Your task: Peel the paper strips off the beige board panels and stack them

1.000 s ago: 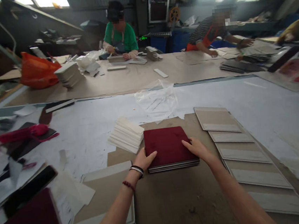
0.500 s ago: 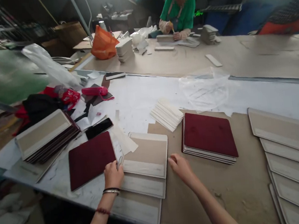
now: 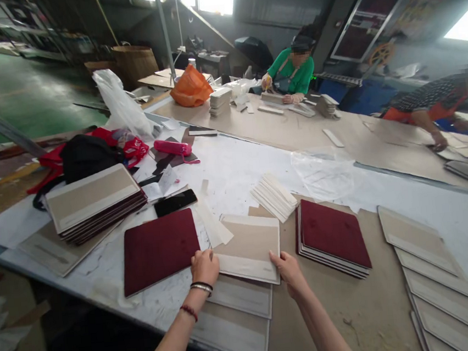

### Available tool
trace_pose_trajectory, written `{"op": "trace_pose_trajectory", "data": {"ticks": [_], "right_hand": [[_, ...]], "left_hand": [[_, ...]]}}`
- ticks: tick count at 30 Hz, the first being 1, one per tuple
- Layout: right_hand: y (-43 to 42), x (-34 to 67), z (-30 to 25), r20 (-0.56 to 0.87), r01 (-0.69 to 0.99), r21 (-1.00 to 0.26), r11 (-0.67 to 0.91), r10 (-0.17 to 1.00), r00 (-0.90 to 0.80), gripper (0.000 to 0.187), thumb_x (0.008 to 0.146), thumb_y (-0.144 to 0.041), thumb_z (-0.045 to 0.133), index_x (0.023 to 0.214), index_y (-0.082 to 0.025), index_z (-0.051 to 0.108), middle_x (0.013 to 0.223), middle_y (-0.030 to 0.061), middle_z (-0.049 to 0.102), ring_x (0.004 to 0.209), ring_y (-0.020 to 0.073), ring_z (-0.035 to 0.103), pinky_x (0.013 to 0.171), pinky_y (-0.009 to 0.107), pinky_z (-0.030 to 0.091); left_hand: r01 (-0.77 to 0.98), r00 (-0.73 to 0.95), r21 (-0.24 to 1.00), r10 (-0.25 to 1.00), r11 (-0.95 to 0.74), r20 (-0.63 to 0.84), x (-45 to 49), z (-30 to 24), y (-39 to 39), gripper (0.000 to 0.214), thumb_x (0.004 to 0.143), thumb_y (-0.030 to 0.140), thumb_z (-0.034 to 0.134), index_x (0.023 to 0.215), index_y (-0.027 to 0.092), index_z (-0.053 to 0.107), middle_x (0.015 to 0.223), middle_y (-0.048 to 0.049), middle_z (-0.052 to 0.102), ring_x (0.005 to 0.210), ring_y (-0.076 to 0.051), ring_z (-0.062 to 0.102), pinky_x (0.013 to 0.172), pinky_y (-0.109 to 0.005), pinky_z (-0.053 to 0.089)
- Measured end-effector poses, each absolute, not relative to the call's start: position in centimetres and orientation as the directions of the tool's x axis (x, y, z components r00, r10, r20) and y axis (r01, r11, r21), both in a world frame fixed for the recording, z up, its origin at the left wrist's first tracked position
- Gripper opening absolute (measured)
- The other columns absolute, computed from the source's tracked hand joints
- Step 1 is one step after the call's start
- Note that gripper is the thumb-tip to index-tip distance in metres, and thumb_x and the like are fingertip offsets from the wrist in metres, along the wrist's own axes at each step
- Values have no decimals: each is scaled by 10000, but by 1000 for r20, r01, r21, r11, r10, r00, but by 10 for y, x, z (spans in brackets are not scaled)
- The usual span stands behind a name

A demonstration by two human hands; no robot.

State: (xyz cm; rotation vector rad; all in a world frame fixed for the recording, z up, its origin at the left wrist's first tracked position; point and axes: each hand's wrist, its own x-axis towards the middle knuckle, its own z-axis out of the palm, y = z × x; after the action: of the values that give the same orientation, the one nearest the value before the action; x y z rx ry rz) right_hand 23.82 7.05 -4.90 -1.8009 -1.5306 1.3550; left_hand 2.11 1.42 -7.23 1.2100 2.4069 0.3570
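We hold the beige panel (image 3: 246,241) by its side edges, left hand (image 3: 205,267) and right hand (image 3: 289,272) both closed on it, over overlapping panels (image 3: 238,327), left of the maroon stack (image 3: 334,237).

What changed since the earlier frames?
The left hand and right hand let go of the maroon stack and moved left to the top beige board: right grips its right edge, left is at its lower left corner. That board now juts slightly right past the boards beneath. The maroon stack and white strips stayed put.
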Motion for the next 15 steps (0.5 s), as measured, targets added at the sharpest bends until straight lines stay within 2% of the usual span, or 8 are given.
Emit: {"op": "trace_pose_trajectory", "data": {"ticks": [3, 6, 8, 10, 12, 15], "right_hand": [[73, 237, -28, -348, 495, -826, -270, 935, -71, 402, 706, -528, 454, 739, -141, 554, 685, 58, 627, 621, 187, 559, 524, 263, 431], [74, 256, 1, -196, 564, -807, -175, 980, 24, 399, 702, -555, 480, 710, -161, 541, 646, 37, 608, 616, 185, 534, 523, 261, 402], [68, 276, 24, -91, 645, -752, -138, 990, 105, 396, 714, -565, 468, 718, -175, 537, 639, 35, 603, 627, 191, 531, 542, 268, 398], [53, 292, 50, -15, 764, -629, -148, 984, 178, 380, 740, -563, 431, 709, -194, 516, 627, 40, 589, 615, 200, 527, 549, 282, 390], [35, 298, 71, 50, 893, -418, -169, 977, 208, 347, 766, -542, 393, 683, -214, 472, 615, 46, 565, 591, 210, 517, 540, 296, 366], [9, 285, 86, 76, 988, -111, -104, 991, 113, 265, 807, -443, 355, 659, -227, 396, 660, 69, 560, 609, 224, 527, 546, 306, 340]], "left_hand": [[676, -512, 476, 823, 562, -245, 16, -74, 11, 273, 795, 197, 445, 987, 146, 631, 948, -117, 597, 938, -239, 539, 834, -311, 392], [645, -520, 515, 818, 565, -246, 8, -75, 1, 340, 798, 141, 421, 1108, 108, 559, 1020, -143, 567, 1001, -244, 509, 887, -319, 364], [625, -510, 541, 819, 563, -263, 5, -76, -7, 351, 787, 119, 428, 1114, 80, 549, 1033, -159, 555, 1016, -245, 500, 908, -316, 351], [604, -487, 574, 826, 552, -282, 4, -76, -13, 353, 773, 120, 453, 1107, 64, 550, 1049, -168, 543, 1030, -240, 493, 928, -300, 335], [573, -472, 604, 826, 554, -309, 4, -76, -16, 364, 763, 138, 472, 1110, 60, 545, 1056, -178, 535, 1041, -252, 487, 935, -315, 331], [499, -457, 640, 805, 584, -379, 1, -75, -11, 359, 751, 180, 490, 1086, 66, 551, 1005, -181, 556, 1028, -289, 495, 909, -366, 350]]}}
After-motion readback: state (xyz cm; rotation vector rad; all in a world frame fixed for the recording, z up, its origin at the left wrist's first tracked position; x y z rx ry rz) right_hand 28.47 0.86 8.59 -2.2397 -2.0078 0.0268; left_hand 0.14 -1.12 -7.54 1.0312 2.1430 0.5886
